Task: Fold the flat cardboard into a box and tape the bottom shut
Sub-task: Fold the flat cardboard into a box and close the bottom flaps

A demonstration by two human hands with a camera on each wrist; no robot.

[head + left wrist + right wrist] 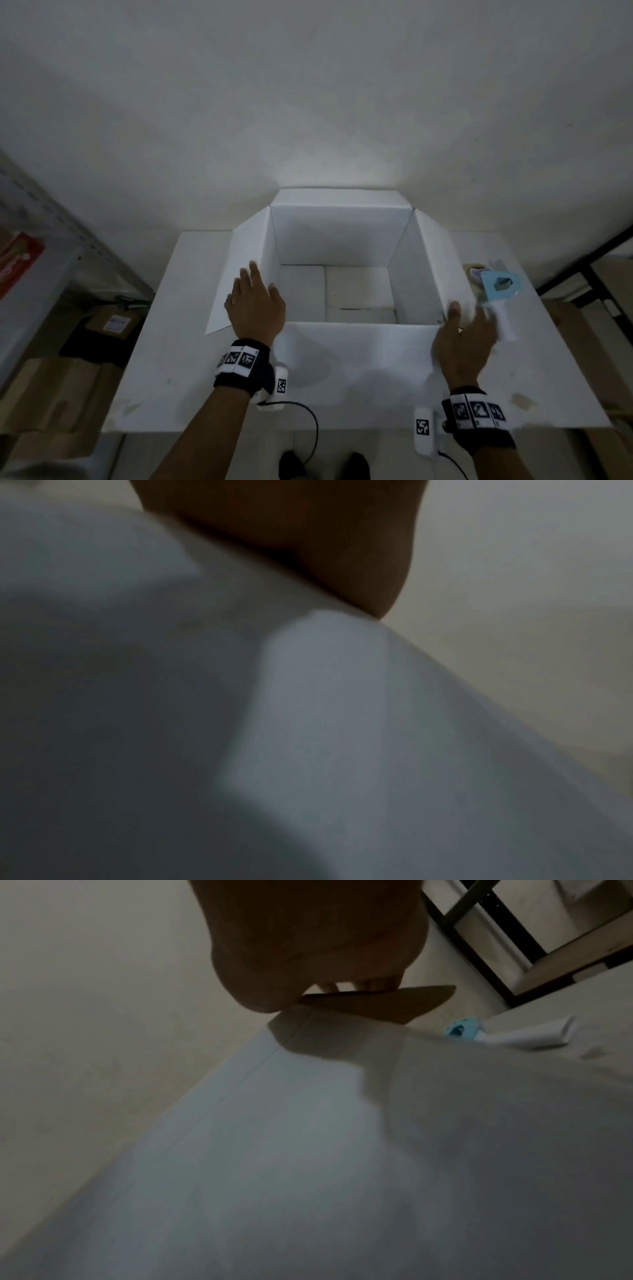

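Note:
A white cardboard box (339, 240) stands upright on the white table (178, 394), its top open and all its top flaps spread outward. Overlapping flaps show at its bottom inside. My left hand (255, 301) lies with straight, spread fingers over the box's near left corner and left flap; the left wrist view shows only palm (308, 534) against blurred cardboard (325, 696). My right hand (466, 339), motion-blurred and with spread fingers, is at the near right corner beside the right flap. A blue tape dispenser (500, 286) with a white handle lies just beyond it, also in the right wrist view (462, 1030).
A grey metal shelf (44, 219) holding a red package stands at left, with brown cartons (51, 394) on the floor below. A black frame (589, 260) is at right. The wall is right behind the box. A cable (308, 421) hangs from my left wrist.

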